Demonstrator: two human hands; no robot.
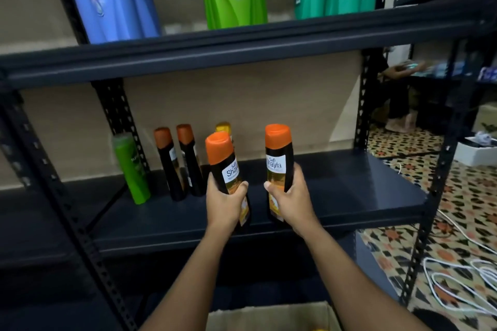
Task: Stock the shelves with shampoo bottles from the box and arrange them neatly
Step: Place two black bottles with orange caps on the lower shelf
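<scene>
Two black, orange-capped bottles brought up together, saving a trip: left bottle (227,169) gripped low by the left hand (224,200), right bottle (277,166) likewise by the right hand (286,196). Held upright, labels forward, over the middle shelf (349,196), ready beside the matching pair (180,161) and green bottle (131,169). Possibly touching down already; bases hidden. Cardboard box (269,316) directly below.

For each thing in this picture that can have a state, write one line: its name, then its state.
Left hand: grips a bottle.
Right hand: grips a bottle.
Left orange-capped bottle: held, tilted, cap closed.
Right orange-capped bottle: held, roughly upright, cap closed.
Green bottle: standing on the shelf.
Two black bottles: standing side by side, caps closed.
Cardboard box: open.
</scene>
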